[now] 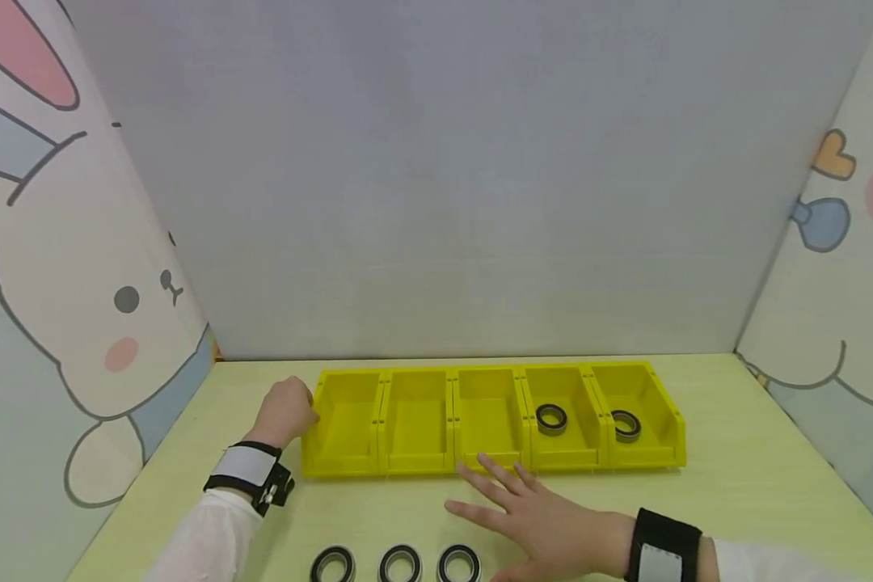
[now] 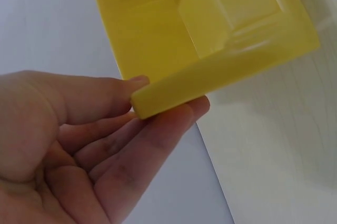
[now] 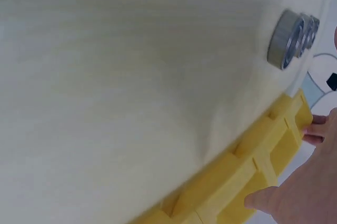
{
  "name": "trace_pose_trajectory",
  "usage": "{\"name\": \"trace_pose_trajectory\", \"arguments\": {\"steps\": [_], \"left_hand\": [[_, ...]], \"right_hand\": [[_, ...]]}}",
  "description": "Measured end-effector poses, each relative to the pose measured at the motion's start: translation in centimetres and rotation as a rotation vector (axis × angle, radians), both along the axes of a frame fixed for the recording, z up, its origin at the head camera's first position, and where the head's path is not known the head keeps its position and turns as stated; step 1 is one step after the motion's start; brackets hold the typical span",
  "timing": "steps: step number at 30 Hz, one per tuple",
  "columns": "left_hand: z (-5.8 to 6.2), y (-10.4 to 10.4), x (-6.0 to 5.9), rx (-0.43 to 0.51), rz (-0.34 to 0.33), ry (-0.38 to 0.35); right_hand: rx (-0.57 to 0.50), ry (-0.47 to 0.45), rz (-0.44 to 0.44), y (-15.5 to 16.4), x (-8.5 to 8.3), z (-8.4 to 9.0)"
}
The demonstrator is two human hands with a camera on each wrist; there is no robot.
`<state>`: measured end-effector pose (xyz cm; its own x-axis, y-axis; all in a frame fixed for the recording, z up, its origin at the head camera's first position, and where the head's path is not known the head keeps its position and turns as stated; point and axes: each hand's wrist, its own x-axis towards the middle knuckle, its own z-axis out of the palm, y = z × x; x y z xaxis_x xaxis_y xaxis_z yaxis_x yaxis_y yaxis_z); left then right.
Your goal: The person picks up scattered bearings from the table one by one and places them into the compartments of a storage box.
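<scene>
From the head view, there's a row of five yellow bins (image 1: 415, 420) joined side by side on a pale green table (image 1: 735, 485), with cartoon bunny panels on both side walls. The left hand (image 1: 285, 412) is at the left end of the row, touching the outer wall of the first bin. The right hand (image 1: 534, 513) is spread flat over the table in front of the middle bin, fingers straight, fingertips just reaching the bin's front edge, holding nothing. One bearing (image 1: 551, 418) sits in the fourth bin from the left and another bearing (image 1: 626, 425) in the fifth. Three loose bearings (image 1: 400, 563) are lined up on the table at the near edge, just left of the right hand. Both wrists have black straps, white sleeves behind them.

Left wrist view: the hand (image 2: 79, 145) has its fingers loosely bent around the bin (image 2: 210, 39) corner, thumb against one side of the yellow rim and fingers underneath the other. So it's pinching the edge there. The bin is empty inside.

Right wrist view: mostly tabletop (image 3: 131, 76), tilted. The bin row (image 3: 247, 176) runs along the bottom, the loose bearings (image 3: 289, 37) are stacked in line at top right, and the hand (image 3: 305, 187) shows only at the corner, fingers extended toward the bins, not gripping anything.
</scene>
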<state>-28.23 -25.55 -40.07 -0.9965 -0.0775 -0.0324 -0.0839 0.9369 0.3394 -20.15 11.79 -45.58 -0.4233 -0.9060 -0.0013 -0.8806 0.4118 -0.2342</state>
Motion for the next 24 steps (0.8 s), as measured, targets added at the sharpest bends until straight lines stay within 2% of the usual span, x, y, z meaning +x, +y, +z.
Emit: {"name": "trace_pose_trajectory", "arguments": {"steps": [4,10,13,15,20,24], "left_hand": [[-0.1,-0.1,0.1,0.007,0.0,0.005],[0.0,-0.1,0.0,0.017,-0.003,0.015],[-0.1,0.0,0.0,0.015,-0.006,0.02],[-0.1,0.0,0.0,0.013,-0.002,0.018],[-0.2,0.1,0.0,0.01,0.002,0.011],[-0.1,0.1,0.0,0.009,0.008,0.003]], "right_hand": [[0.014,-0.076,0.087,0.0,0.7,-1.9],[0.008,-0.17,0.161,0.3,1.8,-2.4],[0.02,-0.176,0.191,0.3,2.1,-2.5],[0.021,-0.15,0.217,0.2,2.1,-2.6],[-0.039,-0.109,0.257,-0.3,2.0,-2.7],[-0.074,-0.111,0.257,-1.0,1.9,-2.5]]}}
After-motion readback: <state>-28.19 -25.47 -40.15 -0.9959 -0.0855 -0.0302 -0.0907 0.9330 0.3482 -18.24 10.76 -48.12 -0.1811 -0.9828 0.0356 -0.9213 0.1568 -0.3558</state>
